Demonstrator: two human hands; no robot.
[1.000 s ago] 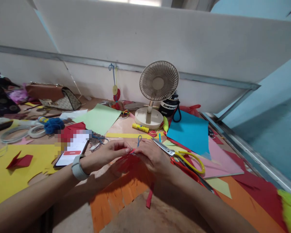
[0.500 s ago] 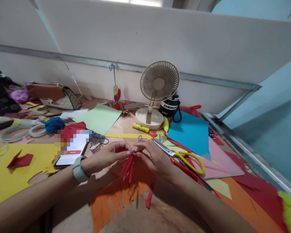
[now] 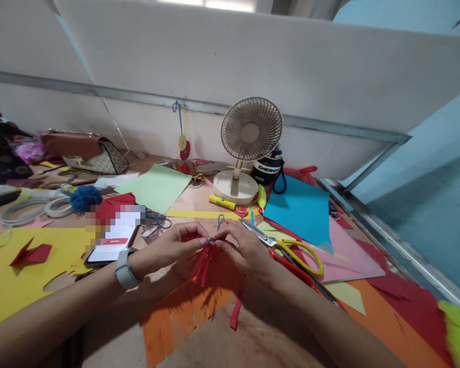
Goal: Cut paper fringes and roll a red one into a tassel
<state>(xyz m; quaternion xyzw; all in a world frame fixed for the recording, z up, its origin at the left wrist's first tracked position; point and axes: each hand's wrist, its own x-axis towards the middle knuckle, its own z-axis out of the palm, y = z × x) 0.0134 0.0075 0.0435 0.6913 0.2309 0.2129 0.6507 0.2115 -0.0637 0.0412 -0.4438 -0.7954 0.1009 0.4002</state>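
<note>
Between my two hands hangs a red paper tassel (image 3: 204, 268), its strips pointing down. A blue string (image 3: 221, 221) rises from its top in a small loop. My left hand (image 3: 184, 242), with a grey watch band at the wrist, pinches the top of the tassel from the left. From the other side my right hand (image 3: 242, 246) pinches the same spot by the string, fingertips close to those of the left. Beneath the hands lies a fringed orange paper (image 3: 176, 317). A loose red paper strip (image 3: 236, 309) rests beside it.
Yellow-handled scissors (image 3: 291, 248) lie just right of my right hand. A phone (image 3: 117, 237) is left of my left wrist. Behind stand a fan (image 3: 251, 133) and a yellow glue stick (image 3: 222, 202). Blue paper (image 3: 299, 209) and yellow paper (image 3: 72, 245) lie at the sides.
Both hands stay at almost the same place. The blue string's loop stands slightly clearer above the fingers, and the red strips hang a little differently.
</note>
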